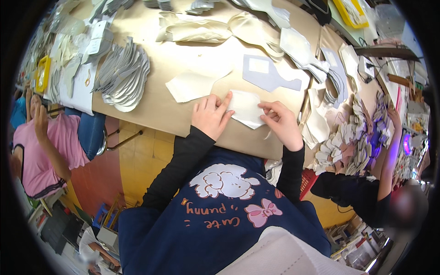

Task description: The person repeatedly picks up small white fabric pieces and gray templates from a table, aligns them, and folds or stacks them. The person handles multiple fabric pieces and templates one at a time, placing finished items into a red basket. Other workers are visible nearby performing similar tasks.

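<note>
1. the thin, flat white piece of sheet material with angled edges (245, 109) lies on the broad tan-covered table (160, 107), near its front edge and between both hands.
2. its left margin is partly hidden under the left hand (211, 114), so its full outline cannot be told.
3. as far as it shows, its long axis slants from far left to near right, a blunt corner pointing toward the person.
4. the left hand's fingers are spread, with thumb and forefinger apart on the piece.
5. the right hand (280, 120) has bent fingers; thumb and forefinger meet the piece's right edge, but whether they pinch it i cannot tell.
6. a thin pale strip below that hand is hard to make out.
7. beyond lies a flat grey angular piece with a white rectangle (279, 82).
</note>
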Tool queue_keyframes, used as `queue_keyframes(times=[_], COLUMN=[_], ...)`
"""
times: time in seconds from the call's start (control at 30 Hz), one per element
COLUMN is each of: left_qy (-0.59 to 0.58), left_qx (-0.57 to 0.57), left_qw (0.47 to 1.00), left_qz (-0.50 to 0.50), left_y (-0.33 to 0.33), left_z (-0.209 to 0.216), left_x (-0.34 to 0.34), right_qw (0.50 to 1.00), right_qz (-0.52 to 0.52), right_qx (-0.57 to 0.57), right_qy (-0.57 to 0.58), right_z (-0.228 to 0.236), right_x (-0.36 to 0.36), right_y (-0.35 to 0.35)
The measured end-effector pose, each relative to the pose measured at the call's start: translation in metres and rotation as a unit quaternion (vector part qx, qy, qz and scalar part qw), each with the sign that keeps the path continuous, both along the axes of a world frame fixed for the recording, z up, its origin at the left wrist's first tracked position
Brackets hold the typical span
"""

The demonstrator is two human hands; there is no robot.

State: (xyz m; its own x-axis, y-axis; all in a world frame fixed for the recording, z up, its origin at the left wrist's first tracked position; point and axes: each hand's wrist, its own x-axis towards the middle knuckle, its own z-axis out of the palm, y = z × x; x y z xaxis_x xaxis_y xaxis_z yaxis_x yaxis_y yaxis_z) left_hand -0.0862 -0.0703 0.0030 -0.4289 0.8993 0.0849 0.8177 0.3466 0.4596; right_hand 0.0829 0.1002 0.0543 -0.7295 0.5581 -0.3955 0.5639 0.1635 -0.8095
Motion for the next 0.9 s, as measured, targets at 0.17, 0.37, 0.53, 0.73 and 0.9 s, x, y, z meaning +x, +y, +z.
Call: queue_keyframes(times=[0.17,0.37,0.53,0.73,0.9], left_qy=[0.011,-0.020,-0.066,-0.035,-0.036], left_qx=[-0.005,0.052,0.075,0.006,-0.018], left_qw=[1.000,0.997,0.992,0.992,0.991], left_qz=[-0.002,0.047,-0.073,-0.122,-0.131], left_y=[0.001,0.007,0.022,0.032,0.032], left_z=[0.000,0.000,-0.004,-0.005,-0.004], left_x=[0.001,0.014,0.030,0.037,0.035], right_qw=[0.999,0.999,0.993,0.994,0.981], right_qz=[-0.032,0.011,0.073,-0.027,-0.189], right_qx=[-0.042,0.003,0.037,0.074,-0.009], right_qy=[0.004,0.049,0.085,0.077,0.044], right_z=[-0.003,-0.003,0.005,-0.003,-0.012], right_x=[0.021,0.027,0.042,0.046,0.050], right_y=[0.009,0.007,0.001,-0.011,-0.011])
